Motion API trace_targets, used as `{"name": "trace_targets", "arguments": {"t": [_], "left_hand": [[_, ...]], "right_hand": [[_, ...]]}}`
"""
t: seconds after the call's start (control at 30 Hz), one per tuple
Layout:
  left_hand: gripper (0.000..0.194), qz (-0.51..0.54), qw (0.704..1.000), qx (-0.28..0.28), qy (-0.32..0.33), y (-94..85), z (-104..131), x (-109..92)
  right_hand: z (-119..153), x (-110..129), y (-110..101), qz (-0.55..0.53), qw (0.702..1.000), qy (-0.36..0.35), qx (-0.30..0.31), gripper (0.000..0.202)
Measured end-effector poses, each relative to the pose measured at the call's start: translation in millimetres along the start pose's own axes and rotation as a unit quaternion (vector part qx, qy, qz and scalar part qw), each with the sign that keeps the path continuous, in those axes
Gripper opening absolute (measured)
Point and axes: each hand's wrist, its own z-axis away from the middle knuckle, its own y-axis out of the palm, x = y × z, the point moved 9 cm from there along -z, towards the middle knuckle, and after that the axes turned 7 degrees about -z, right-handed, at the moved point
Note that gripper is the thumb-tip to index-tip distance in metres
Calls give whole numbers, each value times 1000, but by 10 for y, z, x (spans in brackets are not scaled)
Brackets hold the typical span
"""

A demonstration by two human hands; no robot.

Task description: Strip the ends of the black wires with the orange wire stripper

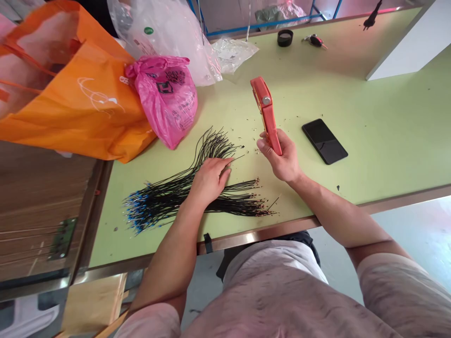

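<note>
My left hand (210, 180) rests over a spread bundle of thin black wires (172, 180). Its thumb and fingers close on a single black wire (238, 157), whose end sticks out to the right past the fingertips. Blue ends (137, 209) gather at the bundle's left. On the right the wires split into a fanned upper group and a lower group with copper-coloured tips (262, 209). Held upright above the table, a red wire stripper (266, 110) is gripped by its handles in my right hand (284, 157). Its jaws are hard to make out.
A black phone (324, 141) lies right of my right hand. Tiny scraps dot the green table (380, 136). An orange bag (88, 103), a pink tied bag (171, 101) and clear plastic bags (165, 28) crowd the left. A black ring (285, 38) and keys (314, 41) lie behind.
</note>
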Motion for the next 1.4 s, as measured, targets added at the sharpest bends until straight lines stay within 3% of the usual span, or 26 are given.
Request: {"name": "trace_targets", "arguments": {"t": [0.2,0.43,0.53,0.63,0.7,0.77,0.83,0.9,1.07,1.4], "left_hand": [[34,-8,999,-30,14,-66,-4,-6],[36,-38,994,-71,-75,-137,-3,382],[44,-19,992,-111,-57,-290,7,265],[26,15,991,-136,6,-452,15,-53],[21,33,995,-77,48,-414,-4,-258],[24,25,996,25,78,-266,-23,-405],[27,-7,989,114,93,-115,-34,-476],[27,-36,981,166,98,-24,-60,-501],[23,-50,970,221,87,70,-159,-532],[18,-43,963,256,74,104,-279,-512]], "right_hand": [[-12,23,10,15,1000,-3,7,62],[-33,18,-17,35,999,-1,-1,62],[-51,13,-26,27,1000,-3,-5,62],[-80,6,-50,32,999,-5,-13,61],[-105,2,-74,38,999,-7,-18,62],[-131,-6,-95,33,999,-7,-21,64],[-154,-20,-106,17,1000,-6,-20,66],[-171,-36,-102,10,1000,-4,-13,67],[-178,-26,-114,39,999,-11,-19,60],[-174,33,-131,51,998,-29,-33,60]]}}
